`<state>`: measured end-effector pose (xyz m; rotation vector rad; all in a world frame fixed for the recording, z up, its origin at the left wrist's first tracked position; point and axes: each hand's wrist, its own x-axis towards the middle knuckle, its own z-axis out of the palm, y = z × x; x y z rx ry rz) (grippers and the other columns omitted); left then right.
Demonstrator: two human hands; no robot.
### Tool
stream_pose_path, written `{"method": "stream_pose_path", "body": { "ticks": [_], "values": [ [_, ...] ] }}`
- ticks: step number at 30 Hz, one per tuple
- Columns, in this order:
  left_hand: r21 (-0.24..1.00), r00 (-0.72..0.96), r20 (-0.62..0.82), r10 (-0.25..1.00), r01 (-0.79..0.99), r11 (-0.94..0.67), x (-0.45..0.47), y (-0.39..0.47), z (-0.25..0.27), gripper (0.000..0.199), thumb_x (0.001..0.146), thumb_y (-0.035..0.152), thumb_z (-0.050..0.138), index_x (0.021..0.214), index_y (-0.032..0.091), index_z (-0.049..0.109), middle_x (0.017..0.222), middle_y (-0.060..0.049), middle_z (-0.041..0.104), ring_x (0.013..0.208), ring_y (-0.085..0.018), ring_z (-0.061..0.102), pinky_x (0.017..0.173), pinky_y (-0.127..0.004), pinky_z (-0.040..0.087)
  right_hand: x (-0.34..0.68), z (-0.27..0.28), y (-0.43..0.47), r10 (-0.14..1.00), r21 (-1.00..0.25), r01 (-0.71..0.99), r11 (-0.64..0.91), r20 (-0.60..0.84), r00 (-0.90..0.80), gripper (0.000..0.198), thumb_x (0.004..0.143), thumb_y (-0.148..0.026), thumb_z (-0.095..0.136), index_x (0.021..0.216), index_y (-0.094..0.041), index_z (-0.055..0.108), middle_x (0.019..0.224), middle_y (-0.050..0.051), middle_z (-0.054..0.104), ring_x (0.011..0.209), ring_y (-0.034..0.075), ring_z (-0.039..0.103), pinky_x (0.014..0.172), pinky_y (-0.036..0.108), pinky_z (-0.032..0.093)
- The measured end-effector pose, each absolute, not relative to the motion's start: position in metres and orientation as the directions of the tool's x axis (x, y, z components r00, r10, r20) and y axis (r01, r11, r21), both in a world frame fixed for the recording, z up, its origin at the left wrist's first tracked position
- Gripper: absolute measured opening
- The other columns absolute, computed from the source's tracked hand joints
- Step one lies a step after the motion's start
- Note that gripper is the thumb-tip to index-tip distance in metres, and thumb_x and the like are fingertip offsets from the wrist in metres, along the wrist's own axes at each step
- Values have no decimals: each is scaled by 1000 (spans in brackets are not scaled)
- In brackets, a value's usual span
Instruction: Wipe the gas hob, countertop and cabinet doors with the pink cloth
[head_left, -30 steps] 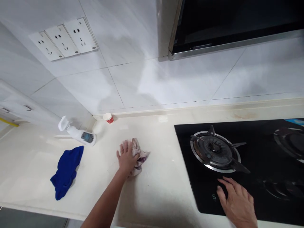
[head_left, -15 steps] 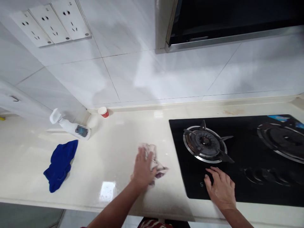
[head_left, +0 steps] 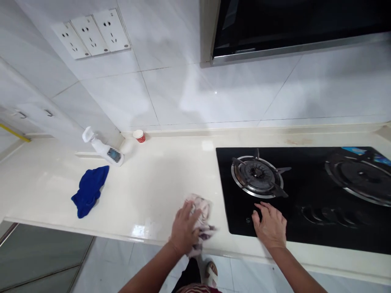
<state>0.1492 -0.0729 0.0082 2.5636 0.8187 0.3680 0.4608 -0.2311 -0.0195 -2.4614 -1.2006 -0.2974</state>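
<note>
My left hand (head_left: 185, 228) presses a white cloth with dark purplish patches (head_left: 201, 209) onto the pale countertop (head_left: 159, 175), near its front edge. The cloth is bunched under the palm and fingers, and its edges are blurred. On the black glass gas hob (head_left: 226, 183), my right hand (head_left: 270, 226) rests at the front left with fingers apart, holding nothing. Its fingertips lie just in front of the left burner (head_left: 257, 177).
A blue cloth (head_left: 90, 191) lies on the counter at left. Behind it a white spray bottle (head_left: 105, 149) leans tilted, and a red-and-white paper cup (head_left: 139, 136) stands by the wall. A dark range hood (head_left: 293, 28) overhangs the back right.
My left hand has slid the white cloth toward the counter's front edge. My right hand stays on the hob. The view has shifted, showing more floor.
</note>
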Motion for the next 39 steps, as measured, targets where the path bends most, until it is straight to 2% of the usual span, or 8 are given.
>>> {"method": "stream_pose_path", "body": {
  "ticks": [4, 7, 11, 14, 18, 30, 36, 39],
  "values": [
    [540, 479, 106, 871, 708, -455, 126, -38, 21, 61, 82, 26, 65, 142, 34, 55, 167, -6, 26, 152, -39, 25, 119, -61, 31, 466, -21, -233, 701, -256, 793, -552, 373, 608, 37, 97, -38, 37, 112, -18, 64, 124, 11, 60, 118, 30, 51, 99, 50, 40],
    [688, 324, 43, 945, 677, -264, 132, -32, 26, 61, 79, 38, 72, 138, 33, 59, 168, -5, 21, 155, -42, 13, 124, -63, 17, 455, -14, -220, 688, -288, 809, -513, 426, 588, 37, 95, -37, 39, 109, -15, 65, 123, 15, 58, 119, 33, 50, 101, 54, 39],
    [835, 301, -13, 954, 528, -155, 152, -53, 20, 58, 89, 51, 58, 140, 25, 57, 169, -7, 17, 157, -36, 6, 127, -59, 11, 384, 7, -173, 820, -432, 887, -161, 441, 364, 42, 96, -39, 42, 125, -15, 61, 137, 17, 48, 130, 31, 43, 110, 50, 38],
    [850, 350, -25, 937, 501, -164, 145, -69, 19, 60, 94, 51, 48, 146, 22, 50, 161, -11, 39, 151, -28, 33, 124, -48, 31, 310, 15, -134, 949, -516, 856, 36, 285, 132, 50, 95, -39, 45, 140, -19, 52, 157, 14, 31, 144, 28, 31, 117, 46, 33],
    [839, 306, -18, 952, 522, -152, 88, -68, 37, 54, 101, 51, 34, 143, 22, 51, 142, -11, 61, 132, -20, 58, 112, -38, 47, 259, 6, -113, 988, -529, 842, -105, 38, 148, 69, 87, -42, 59, 150, -18, 43, 163, 15, 21, 150, 36, 20, 120, 55, 25],
    [631, 293, 236, 926, 679, -376, -33, 20, 30, 36, 93, 52, 50, 103, 25, 72, 114, -10, 73, 117, -27, 61, 109, -52, 46, 209, 9, -115, 998, -541, 839, -56, -3, 65, 49, 82, -26, 58, 130, -17, 61, 157, 15, 36, 150, 33, 22, 121, 55, 23],
    [599, 311, 306, 900, 672, -436, -50, 36, 13, 39, 99, 41, 37, 104, 22, 71, 110, -9, 73, 110, -23, 63, 102, -46, 49, 150, 32, -105, 956, -623, 759, 189, -61, -288, 53, 82, -38, 66, 133, -24, 59, 167, 7, 15, 155, 33, 5, 124, 58, 9],
    [604, 264, 331, 906, 678, -418, -56, 36, 7, 43, 101, 38, 30, 108, 20, 68, 110, -10, 71, 109, -22, 62, 102, -42, 50, 124, 41, -95, 878, -593, 732, 336, -84, -471, 63, 85, -40, 69, 143, -26, 50, 167, 6, 19, 154, 33, 9, 124, 59, 10]
  ]
}}
